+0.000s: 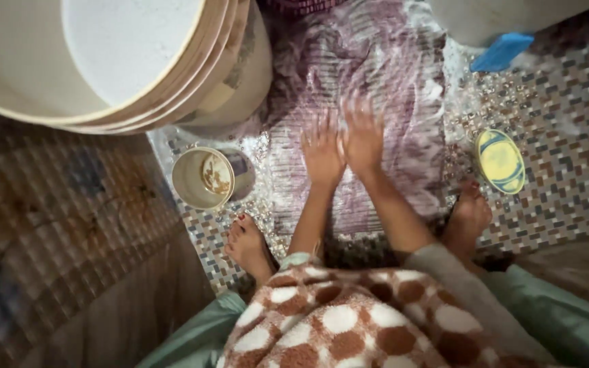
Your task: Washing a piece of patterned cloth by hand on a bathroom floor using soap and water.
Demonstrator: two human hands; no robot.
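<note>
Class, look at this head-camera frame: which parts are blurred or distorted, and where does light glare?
Head view: both hands, left hand and right hand, are smeared by motion blur, fingers ghosted; the soapy striped cloth shows wet glare; the big white tubs loom curved and soft at the corner, too close for focus; the yellow dish looks fairly sharp.

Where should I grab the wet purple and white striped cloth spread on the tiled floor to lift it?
Probably by the near edge of the wet purple and white striped cloth, just before the feet. It lies flat and soapy, so pinch that free hem from above with the left hand and the right hand, both already pressed on it.
</note>
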